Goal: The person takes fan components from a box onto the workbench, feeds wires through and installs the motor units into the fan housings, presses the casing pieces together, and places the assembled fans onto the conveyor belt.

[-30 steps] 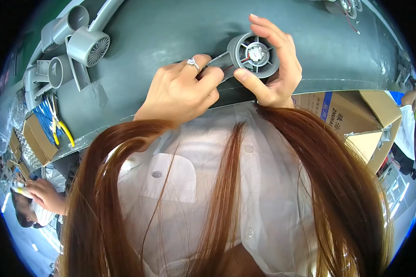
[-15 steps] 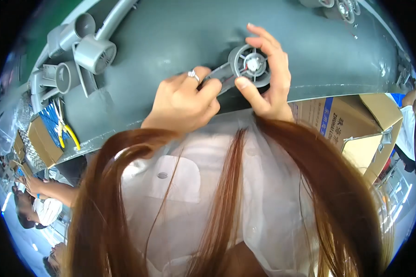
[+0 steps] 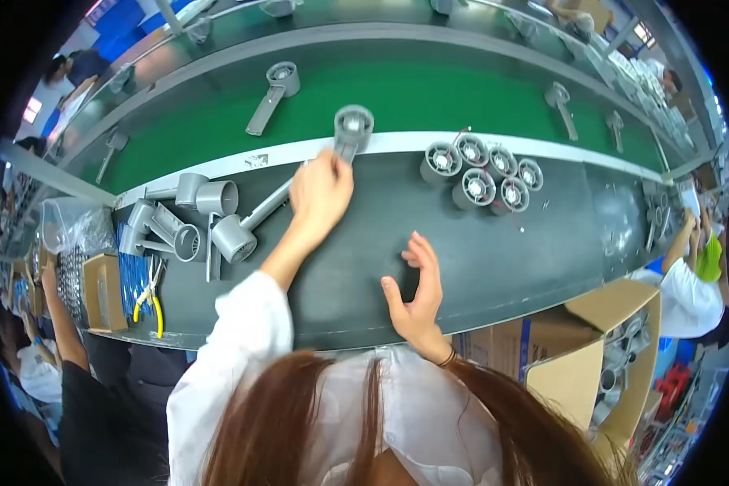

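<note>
One gray fan is raised in a worker's left hand, its round head appearing, through some blur, to be above the white rail between a dark table and a green belt. The fingers are closed around the fan's handle, with the round head pointing away from the body. The right hand, grasping nothing, is raised over the near part of the table, thumb and fingers spread apart.

Six round motors sit close together on the table to the right of the fan, thin red wires showing among them. Gray housings lie in a jumbled group at left, beside yellow-handled pliers, blue strips and a small carton.

Four more fans lie spaced along the belt, two on each side. Gray parts fill an open box below the table's right edge. A co-worker's bare arm reaches in at far left, while a person in white is at far right.
</note>
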